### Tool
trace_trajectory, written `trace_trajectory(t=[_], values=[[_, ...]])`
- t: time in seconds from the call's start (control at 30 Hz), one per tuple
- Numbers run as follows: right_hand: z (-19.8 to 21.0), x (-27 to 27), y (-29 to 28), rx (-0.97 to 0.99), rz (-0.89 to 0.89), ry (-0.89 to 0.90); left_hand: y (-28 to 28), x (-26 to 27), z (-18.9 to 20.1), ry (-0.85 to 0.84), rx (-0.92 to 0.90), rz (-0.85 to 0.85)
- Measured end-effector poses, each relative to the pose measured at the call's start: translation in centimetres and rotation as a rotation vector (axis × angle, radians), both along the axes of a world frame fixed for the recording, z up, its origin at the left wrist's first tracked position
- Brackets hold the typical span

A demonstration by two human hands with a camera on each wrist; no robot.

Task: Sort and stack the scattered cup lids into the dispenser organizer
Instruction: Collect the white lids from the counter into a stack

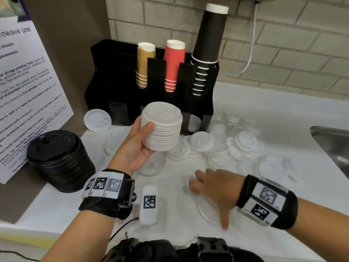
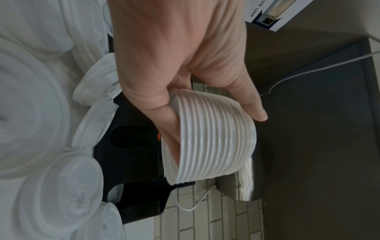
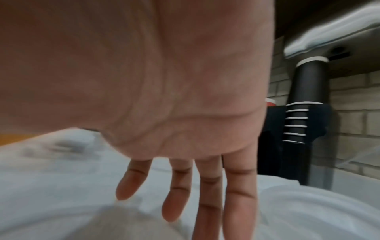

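My left hand (image 1: 140, 142) grips a tall stack of white lids (image 1: 162, 127) above the counter, in front of the black dispenser organizer (image 1: 154, 86); the thumb and fingers wrap the stack of white lids (image 2: 211, 138) in the left wrist view. My right hand (image 1: 213, 188) hovers palm down with straight spread fingers (image 3: 207, 191) over a clear lid (image 1: 205, 210) lying on the white counter. Several white and clear lids (image 1: 207, 148) lie scattered between the organizer and the hands. One white lid (image 1: 97, 120) leans at the organizer's left foot.
A stack of black lids (image 1: 58, 159) stands at the left by a printed notice (image 1: 28, 95). Gold, red and black cup stacks (image 1: 205, 50) fill the organizer's upper slots. A steel sink (image 1: 334, 146) sits at the right edge. A white tagged device (image 1: 149, 205) lies near the front.
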State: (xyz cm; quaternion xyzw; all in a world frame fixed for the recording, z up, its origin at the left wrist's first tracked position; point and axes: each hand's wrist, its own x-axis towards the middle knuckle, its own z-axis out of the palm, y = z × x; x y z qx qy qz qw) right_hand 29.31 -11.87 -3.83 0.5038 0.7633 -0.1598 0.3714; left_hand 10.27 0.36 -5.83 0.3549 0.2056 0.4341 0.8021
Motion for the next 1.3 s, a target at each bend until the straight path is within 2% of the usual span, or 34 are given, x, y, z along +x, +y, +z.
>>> trace_trajectory(t=[0.07,0.17,0.33,0.43,0.53,0.6,0.67,0.73,0.83,1.13,1.3], values=[[-0.6,-0.7,-0.3,0.0,0.044,-0.056,0.0,0.1,0.1,0.001,0.007,-0.019],[-0.8,-1.0,-0.5,0.035,0.04,-0.029,0.0,0.3,0.2,-0.003,0.009,-0.044],[1.2,0.3,1.0,0.108,-0.161,0.25,0.0,0.2,0.2,-0.029,0.016,-0.066],[4.0,2.4,2.6,0.242,-0.365,0.503,0.1,-0.1,0.4,-0.03,0.013,-0.057],[7.0,4.0,3.5,0.516,-0.502,0.908,0.3,-0.4,0.5,-0.023,0.017,-0.054],[8.2,3.6,3.9,0.654,-0.584,1.18,0.3,-0.5,0.6,-0.019,0.021,-0.059],[8.7,2.2,4.5,0.719,-0.596,1.315,0.2,-0.3,0.7,-0.002,0.03,-0.074],[8.8,0.6,5.1,0.747,-0.53,1.341,0.0,-0.1,0.7,0.029,0.055,-0.1],[8.9,-1.0,6.1,0.784,-0.411,1.219,-0.1,0.0,0.6,0.044,0.078,-0.141],[9.6,-2.4,7.8,0.701,-0.336,1.031,0.9,-1.1,0.2,0.053,0.117,-0.242],[9.6,-3.0,8.1,0.717,-0.318,1.027,1.4,-1.6,0.2,0.043,0.107,-0.245]])
